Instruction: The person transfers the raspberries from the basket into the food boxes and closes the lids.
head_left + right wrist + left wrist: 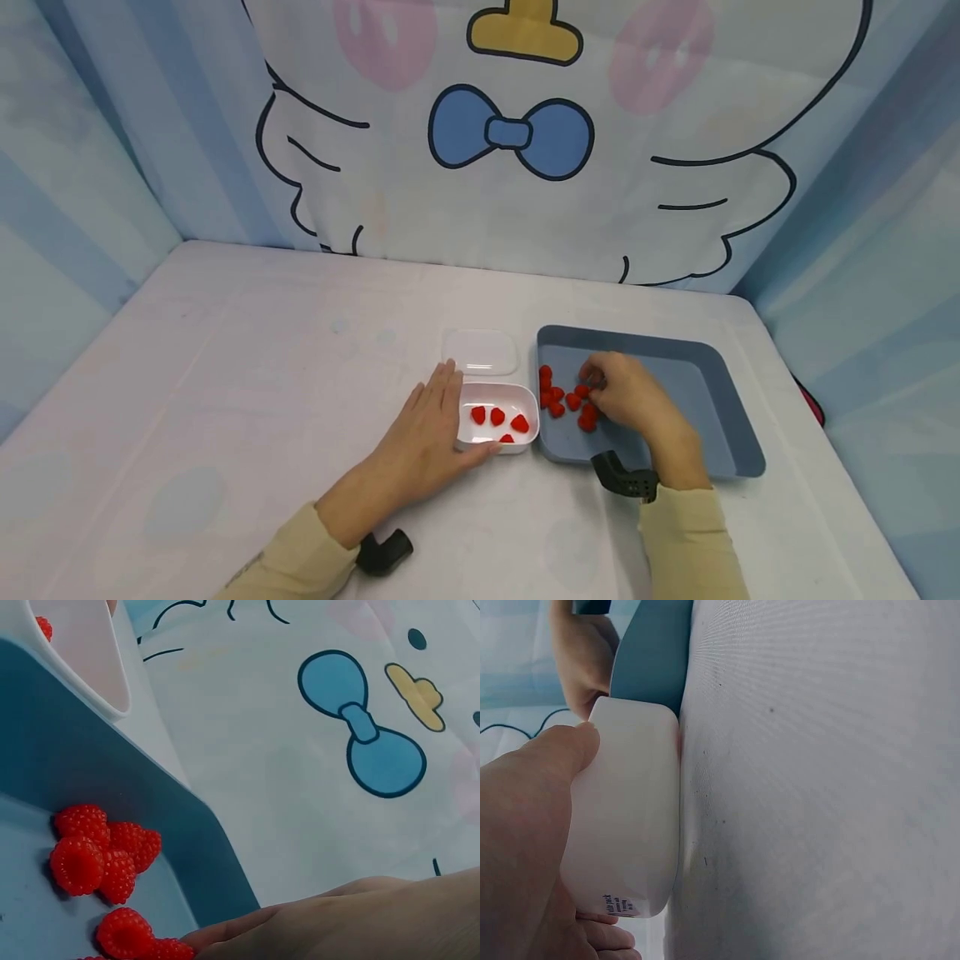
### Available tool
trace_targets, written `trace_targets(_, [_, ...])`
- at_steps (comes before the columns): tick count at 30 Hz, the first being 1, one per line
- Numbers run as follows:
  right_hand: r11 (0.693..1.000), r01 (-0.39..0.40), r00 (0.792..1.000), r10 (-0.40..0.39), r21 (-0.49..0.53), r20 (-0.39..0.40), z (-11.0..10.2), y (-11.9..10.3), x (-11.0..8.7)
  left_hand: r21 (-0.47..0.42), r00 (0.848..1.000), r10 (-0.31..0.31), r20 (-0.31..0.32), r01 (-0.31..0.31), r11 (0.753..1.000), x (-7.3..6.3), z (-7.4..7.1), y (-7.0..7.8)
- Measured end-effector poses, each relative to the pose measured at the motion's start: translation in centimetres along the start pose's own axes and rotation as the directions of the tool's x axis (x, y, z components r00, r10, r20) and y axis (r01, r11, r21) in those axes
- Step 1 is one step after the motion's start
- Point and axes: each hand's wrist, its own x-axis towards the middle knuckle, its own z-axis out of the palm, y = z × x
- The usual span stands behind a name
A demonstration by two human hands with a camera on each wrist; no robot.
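Observation:
A small white box (pixel 533 401) holds several red raspberries (pixel 497 416). My left hand (pixel 423 429) rests against it, its straight fingers along the left side and the thumb (pixel 585 742) on the near rim. Just right of the box stands a blue-grey tray (pixel 686 375), with more raspberries (pixel 77 865) clustered in its left part. Over these my right hand (pixel 630 396) reaches down with curled fingers, and its fingertips are on one raspberry (pixel 171 949). The right thumb is hidden in the right wrist view.
A clear lid-like piece (pixel 480 352) lies on the white tabletop (pixel 262 375) behind the box. Curtains (pixel 75 167) close in the table on both sides, and a cartoon-printed cloth (pixel 510 217) hangs at the back.

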Motion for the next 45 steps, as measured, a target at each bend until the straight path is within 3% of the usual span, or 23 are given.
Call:
trace_targets(9, [1.000, -0.008, 1.000, 0.008, 0.015, 0.015, 0.2, 0.1, -0.2, -0.001, 1.000, -0.002, 0.017, 0.002, 1.000, 0.0, 0.0, 0.0])
trace_targets(20, [1.000, 0.002, 0.999, -0.002, 0.003, -0.041, -0.8, -0.1, -0.5, 0.009, 1.000, -0.007, 0.011, 0.007, 1.000, 0.1, 0.0, 0.2])
trace_targets(36, [0.997, 0.081, 0.988, -0.079, 0.012, -0.136, -1.5, -1.1, -1.2, 0.003, 1.000, -0.009, 0.008, 0.009, 1.000, 0.1, -0.1, 0.3])
trace_targets(45, [0.987, 0.157, 0.981, -0.150, 0.046, -0.125, -1.4, -2.2, -1.5, 0.007, 1.000, -0.004, 0.007, 0.004, 1.000, -0.1, -0.3, 0.2])
